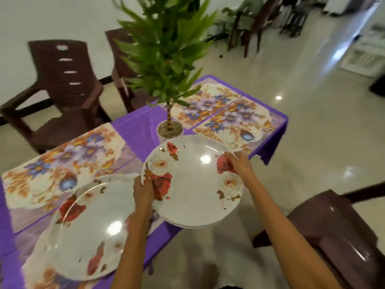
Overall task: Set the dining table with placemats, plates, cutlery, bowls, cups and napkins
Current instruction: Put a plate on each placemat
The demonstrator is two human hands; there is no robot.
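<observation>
I hold a white plate with red and white roses in the air above the table's near edge. My left hand grips its left rim and my right hand grips its far right rim. A second edge shows under it, so it may be a small stack. Another rose plate lies on the near left placemat. Three more floral placemats lie bare on the purple tablecloth.
A tall green potted plant stands at the table's middle, just beyond the held plate. Two dark brown chairs stand at the far side, and a third stands at my right. Glossy tile floor surrounds the table.
</observation>
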